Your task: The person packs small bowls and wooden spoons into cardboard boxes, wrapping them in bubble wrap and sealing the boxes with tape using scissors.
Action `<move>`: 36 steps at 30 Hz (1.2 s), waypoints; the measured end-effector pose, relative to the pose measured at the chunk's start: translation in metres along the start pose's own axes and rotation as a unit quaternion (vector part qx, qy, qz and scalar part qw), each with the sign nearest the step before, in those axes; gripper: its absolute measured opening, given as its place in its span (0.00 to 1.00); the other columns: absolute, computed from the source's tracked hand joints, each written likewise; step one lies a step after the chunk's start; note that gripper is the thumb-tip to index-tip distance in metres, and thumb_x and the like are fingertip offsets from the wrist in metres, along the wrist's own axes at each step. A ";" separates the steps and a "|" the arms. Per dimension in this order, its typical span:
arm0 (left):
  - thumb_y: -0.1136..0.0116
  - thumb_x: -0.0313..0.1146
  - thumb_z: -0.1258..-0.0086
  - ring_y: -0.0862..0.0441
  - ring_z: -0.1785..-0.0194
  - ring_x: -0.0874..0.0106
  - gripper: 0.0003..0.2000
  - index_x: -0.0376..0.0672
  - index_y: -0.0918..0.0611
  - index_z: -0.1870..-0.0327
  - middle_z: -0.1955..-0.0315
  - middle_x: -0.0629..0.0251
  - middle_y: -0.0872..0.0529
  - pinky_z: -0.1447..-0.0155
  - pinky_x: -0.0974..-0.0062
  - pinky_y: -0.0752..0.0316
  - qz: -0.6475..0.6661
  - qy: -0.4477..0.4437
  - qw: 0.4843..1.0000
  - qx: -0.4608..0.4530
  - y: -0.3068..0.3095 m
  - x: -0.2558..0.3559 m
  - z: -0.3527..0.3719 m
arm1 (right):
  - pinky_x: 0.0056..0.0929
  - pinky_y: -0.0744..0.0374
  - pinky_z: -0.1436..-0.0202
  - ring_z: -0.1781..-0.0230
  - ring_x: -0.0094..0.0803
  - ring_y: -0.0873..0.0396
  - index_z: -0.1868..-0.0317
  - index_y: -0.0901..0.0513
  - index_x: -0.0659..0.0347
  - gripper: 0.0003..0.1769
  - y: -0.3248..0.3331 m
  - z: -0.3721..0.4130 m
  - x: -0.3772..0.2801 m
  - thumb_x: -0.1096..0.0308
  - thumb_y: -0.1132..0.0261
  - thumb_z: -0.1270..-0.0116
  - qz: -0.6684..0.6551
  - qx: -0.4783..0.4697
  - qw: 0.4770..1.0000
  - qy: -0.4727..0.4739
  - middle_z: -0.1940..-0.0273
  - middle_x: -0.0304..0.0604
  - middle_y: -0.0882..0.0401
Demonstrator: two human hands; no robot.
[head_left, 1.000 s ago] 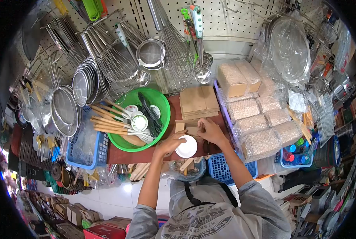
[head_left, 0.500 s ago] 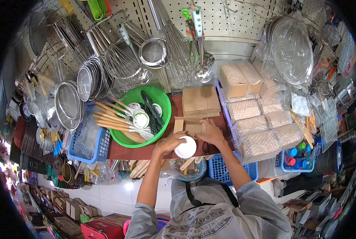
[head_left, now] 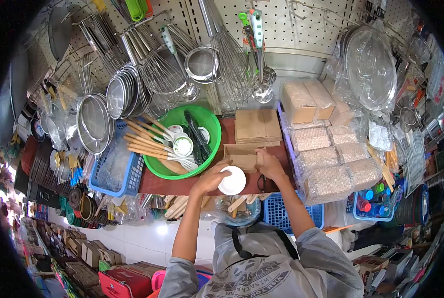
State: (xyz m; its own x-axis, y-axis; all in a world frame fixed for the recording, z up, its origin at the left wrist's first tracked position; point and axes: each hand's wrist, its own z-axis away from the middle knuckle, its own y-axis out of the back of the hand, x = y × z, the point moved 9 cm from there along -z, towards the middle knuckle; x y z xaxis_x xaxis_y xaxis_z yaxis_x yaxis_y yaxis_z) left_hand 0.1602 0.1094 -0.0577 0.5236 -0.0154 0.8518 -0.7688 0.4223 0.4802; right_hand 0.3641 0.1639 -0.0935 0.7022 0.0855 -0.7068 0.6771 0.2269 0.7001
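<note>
My left hand (head_left: 211, 180) grips a small white round dish (head_left: 232, 181), its thumb over the rim, at the front edge of the red-brown tabletop (head_left: 155, 186). Just behind the dish is an open brown cardboard box (head_left: 243, 162). My right hand (head_left: 271, 167) pinches the right side of this box, and its fingertips partly hide that wall. Black scissors (head_left: 262, 184) lie between the dish and my right forearm. Behind the box sits a stack of flat folded cardboard (head_left: 258, 125).
To the left, a green basin (head_left: 214, 130) holds wooden-handled utensils, small dishes and a dark plastic bundle. Bubble-wrapped boxes (head_left: 309, 136) fill a purple-edged tray on the right. Whisks (head_left: 227, 64) and strainers (head_left: 202, 63) hang behind. Blue baskets (head_left: 132, 181) stand around the table.
The camera view has shifted slightly, moving the scene rightward. The box's opening now shows wider, with my right hand at its right wall. My left hand still holds the dish.
</note>
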 end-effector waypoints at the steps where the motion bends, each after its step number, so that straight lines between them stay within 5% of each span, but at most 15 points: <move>1: 0.45 0.40 0.31 0.35 0.28 0.61 0.26 0.31 0.25 0.37 0.28 0.50 0.35 0.27 0.71 0.41 0.013 0.018 1.000 -0.003 0.003 0.009 0.005 | 0.46 0.25 0.40 0.44 0.56 0.22 0.37 0.30 0.50 0.37 0.002 0.000 -0.002 0.64 0.26 0.48 0.001 0.006 1.000 0.022 0.51 0.60 0.19; 3: 0.46 0.42 0.31 0.40 0.25 0.57 0.27 0.32 0.26 0.37 0.29 0.46 0.35 0.24 0.71 0.47 0.040 0.054 0.998 -0.009 0.009 0.023 0.013 | 0.46 0.24 0.43 0.46 0.56 0.21 0.38 0.30 0.49 0.34 0.005 0.002 -0.007 0.68 0.29 0.47 0.004 0.017 0.998 0.066 0.53 0.59 0.18; 9: 0.43 0.43 0.32 0.41 0.24 0.56 0.34 0.26 0.35 0.31 0.29 0.43 0.37 0.23 0.72 0.50 0.137 0.110 0.981 0.077 -0.008 -0.067 -0.002 | 0.48 0.21 0.52 0.56 0.59 0.18 0.34 0.37 0.45 0.40 -0.001 0.000 0.003 0.75 0.33 0.48 0.007 -0.093 0.996 0.007 0.61 0.56 0.16; 12: 0.42 0.42 0.33 0.36 0.27 0.57 0.35 0.27 0.34 0.30 0.30 0.43 0.34 0.25 0.71 0.45 0.148 0.118 0.977 0.095 -0.009 -0.056 0.006 | 0.47 0.23 0.44 0.47 0.60 0.21 0.30 0.42 0.41 0.46 0.002 0.005 -0.003 0.76 0.33 0.48 0.015 -0.123 0.992 -0.025 0.54 0.61 0.19; 15: 0.41 0.41 0.35 0.31 0.31 0.59 0.36 0.29 0.35 0.29 0.32 0.45 0.31 0.28 0.71 0.40 0.248 0.130 0.956 0.092 -0.013 -0.064 0.004 | 0.44 0.29 0.33 0.33 0.60 0.33 0.26 0.47 0.40 0.50 0.003 0.001 -0.018 0.77 0.34 0.47 -0.001 -0.055 0.987 0.153 0.41 0.68 0.28; 18: 0.41 0.41 0.37 0.26 0.36 0.62 0.35 0.30 0.33 0.30 0.35 0.47 0.26 0.32 0.72 0.36 0.287 0.146 0.942 0.094 -0.015 -0.072 0.005 | 0.42 0.40 0.24 0.25 0.60 0.48 0.23 0.49 0.42 0.52 -0.001 0.003 -0.012 0.78 0.36 0.47 0.005 -0.099 0.991 0.089 0.33 0.69 0.39; 24: 0.42 0.46 0.37 0.23 0.39 0.65 0.36 0.34 0.31 0.30 0.40 0.48 0.21 0.33 0.74 0.35 0.259 0.155 0.950 0.082 -0.013 -0.092 0.004 | 0.41 0.43 0.23 0.25 0.60 0.49 0.23 0.48 0.51 0.51 -0.006 -0.004 -0.010 0.60 0.27 0.42 -0.055 -0.093 0.987 0.118 0.30 0.69 0.42; 27: 0.42 0.47 0.37 0.23 0.39 0.65 0.37 0.34 0.32 0.29 0.39 0.49 0.22 0.32 0.73 0.36 0.296 0.170 0.938 0.061 -0.015 -0.084 0.009 | 0.44 0.41 0.24 0.26 0.60 0.47 0.23 0.47 0.53 0.60 -0.002 0.000 -0.019 0.47 0.22 0.50 -0.015 -0.087 0.985 0.147 0.31 0.69 0.41; 30: 0.42 0.45 0.35 0.23 0.38 0.65 0.35 0.35 0.33 0.29 0.39 0.50 0.22 0.33 0.73 0.35 0.238 0.150 0.956 0.084 -0.015 -0.097 0.006 | 0.47 0.39 0.25 0.27 0.60 0.43 0.23 0.46 0.48 0.66 -0.001 0.002 -0.016 0.42 0.19 0.60 0.046 -0.070 0.992 0.099 0.32 0.65 0.37; 33: 0.42 0.43 0.35 0.25 0.37 0.65 0.34 0.36 0.33 0.28 0.36 0.51 0.25 0.33 0.73 0.34 0.252 0.160 0.949 0.101 -0.011 -0.057 0.018 | 0.48 0.36 0.26 0.28 0.59 0.41 0.23 0.44 0.41 0.66 0.006 0.007 -0.025 0.39 0.19 0.63 0.110 -0.112 0.987 0.024 0.28 0.60 0.44; 36: 0.42 0.42 0.34 0.25 0.37 0.65 0.32 0.35 0.31 0.30 0.37 0.51 0.24 0.35 0.73 0.33 0.265 0.167 0.945 0.094 -0.011 -0.062 0.007 | 0.48 0.34 0.27 0.27 0.57 0.43 0.24 0.43 0.36 0.66 0.008 0.008 -0.023 0.36 0.19 0.65 0.147 -0.050 0.987 0.039 0.25 0.55 0.52</move>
State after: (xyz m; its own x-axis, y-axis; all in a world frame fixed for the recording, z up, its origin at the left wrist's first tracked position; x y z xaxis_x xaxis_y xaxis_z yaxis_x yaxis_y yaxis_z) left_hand 0.1339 0.0996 -0.1148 0.1094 0.4526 0.8850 -0.9908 0.1215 0.0603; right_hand 0.3546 0.1562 -0.0711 0.8437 0.2351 -0.4826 0.4180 0.2762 0.8654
